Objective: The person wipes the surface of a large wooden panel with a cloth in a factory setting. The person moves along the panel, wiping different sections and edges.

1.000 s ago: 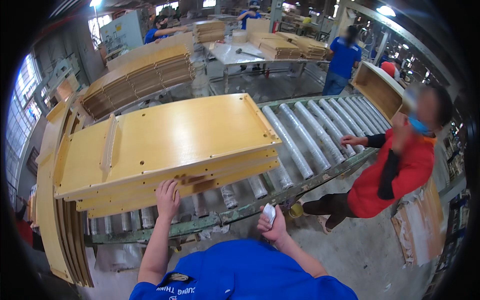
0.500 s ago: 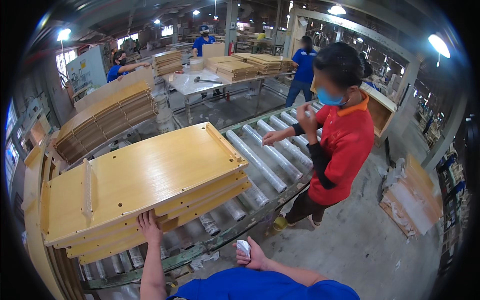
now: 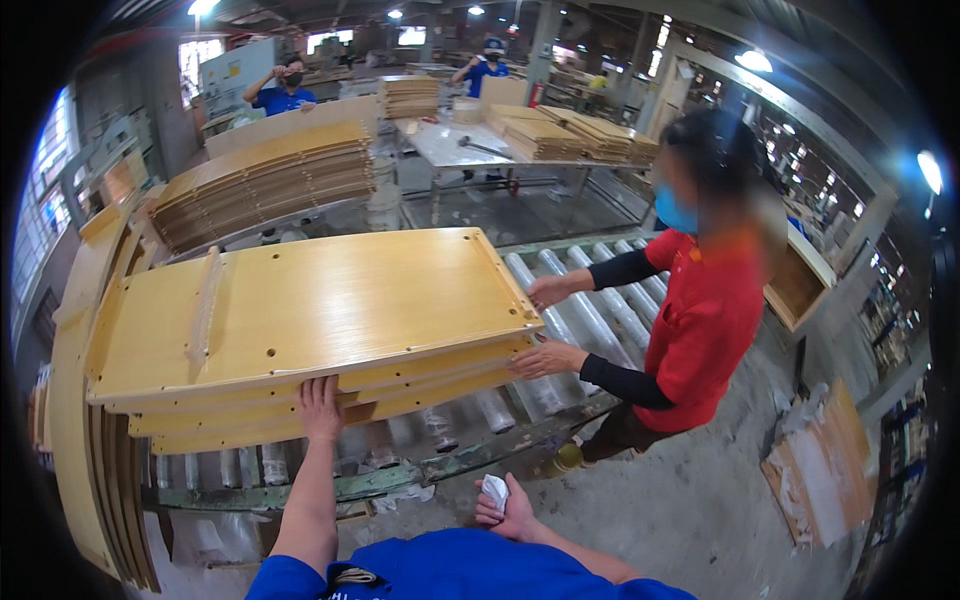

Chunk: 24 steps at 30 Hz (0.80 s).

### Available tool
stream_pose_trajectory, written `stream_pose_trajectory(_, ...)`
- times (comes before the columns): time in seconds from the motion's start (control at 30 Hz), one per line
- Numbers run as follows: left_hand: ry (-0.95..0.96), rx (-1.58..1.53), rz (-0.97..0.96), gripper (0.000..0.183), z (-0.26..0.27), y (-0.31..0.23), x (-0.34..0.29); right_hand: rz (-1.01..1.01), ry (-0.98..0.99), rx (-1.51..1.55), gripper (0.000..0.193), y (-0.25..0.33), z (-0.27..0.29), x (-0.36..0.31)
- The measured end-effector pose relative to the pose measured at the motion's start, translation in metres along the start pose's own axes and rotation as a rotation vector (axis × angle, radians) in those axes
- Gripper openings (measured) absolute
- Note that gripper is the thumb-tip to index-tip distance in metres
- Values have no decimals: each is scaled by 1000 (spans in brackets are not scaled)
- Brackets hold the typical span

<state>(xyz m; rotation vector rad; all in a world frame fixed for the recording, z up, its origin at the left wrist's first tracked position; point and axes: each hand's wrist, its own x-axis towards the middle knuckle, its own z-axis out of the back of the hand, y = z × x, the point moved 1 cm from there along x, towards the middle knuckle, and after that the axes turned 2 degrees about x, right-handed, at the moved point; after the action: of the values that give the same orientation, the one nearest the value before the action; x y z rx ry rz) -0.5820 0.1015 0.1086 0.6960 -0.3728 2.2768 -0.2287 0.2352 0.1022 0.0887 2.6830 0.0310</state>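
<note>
A stack of several yellow wooden panels (image 3: 350,290) lies in front of me; cross strips and small holes show on the top one. My left hand (image 3: 320,408) rests against the near edge of the stack, fingers stretched upward and apart. Close to my body, my right hand (image 3: 514,512) is closed round a crumpled white sheet (image 3: 495,490), whose material I cannot make out. At the stack's right end, a person in red (image 3: 705,320) has both hands on or beside the panels.
The stack lies on a conveyor with wrapped rollers (image 3: 595,295). Upright boards (image 3: 75,400) stand at the left. Behind are another panel stack (image 3: 265,190) and a table (image 3: 450,150) bearing panels and a hammer (image 3: 485,148). Cardboard (image 3: 825,465) lies on the floor at right.
The person in red has reached both hands to the right end of the stack. My view has turned left. My left hand stays at the near edge; my right keeps the white sheet.
</note>
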Motion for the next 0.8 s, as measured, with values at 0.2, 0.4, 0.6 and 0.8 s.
stream_pose_trajectory(0.2,32,-18,28,63,3,2,0,31,-40,1,63,2,-1,-6)
stream_pose_trajectory(0.4,58,-14,29,61,6,5,-2,17,-41,1,65,1,-1,-9)
stream_pose_trajectory(0.6,34,-14,40,58,14,12,-5,2,-36,20,66,-3,-5,-10)
stream_pose_trajectory(0.8,-79,-200,-35,49,28,-21,-72,32,-76,21,66,3,-2,-14)
